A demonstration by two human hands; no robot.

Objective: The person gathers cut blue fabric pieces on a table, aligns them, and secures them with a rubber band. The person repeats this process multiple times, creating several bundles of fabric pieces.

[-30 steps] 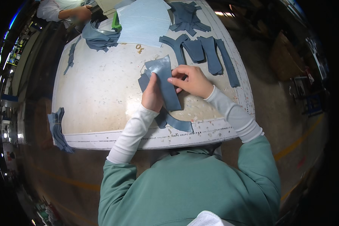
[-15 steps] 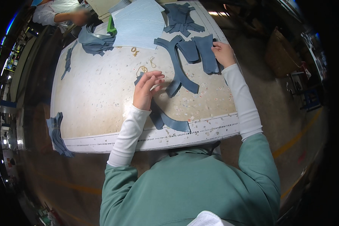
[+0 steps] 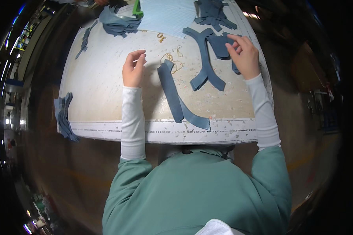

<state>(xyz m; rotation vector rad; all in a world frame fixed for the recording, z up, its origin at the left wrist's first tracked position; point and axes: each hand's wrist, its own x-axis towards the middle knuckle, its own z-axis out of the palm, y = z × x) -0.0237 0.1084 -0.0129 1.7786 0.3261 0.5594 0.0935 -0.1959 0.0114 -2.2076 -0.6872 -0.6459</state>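
My left hand (image 3: 133, 69) hovers over the pale table (image 3: 102, 78), its fingers loosely bent and nothing in them. To its right lie two stacks of narrow blue strips, a straight strip (image 3: 170, 92) and a curved strip (image 3: 196, 117), meeting near the table's front edge. My right hand (image 3: 246, 58) is over the wide blue pieces (image 3: 219, 46) at the right, thumb and fingers apart, hiding part of them. Whether it touches them I cannot tell. Between the hands, crossed curved blue strips (image 3: 204, 58) form a long forked shape.
Tan rubber bands (image 3: 172, 64) lie mid-table. Behind are light blue sheets (image 3: 166, 15), a green object (image 3: 137, 8), a blue bundle (image 3: 117, 23) and a heap of blue pieces (image 3: 213, 15). More blue strips (image 3: 64, 115) hang over the left edge.
My left hand has moved left, off the narrow strips, uncovering them. My right hand has shifted from the outer edge of the wide pieces to over them. The whole view has shifted too.
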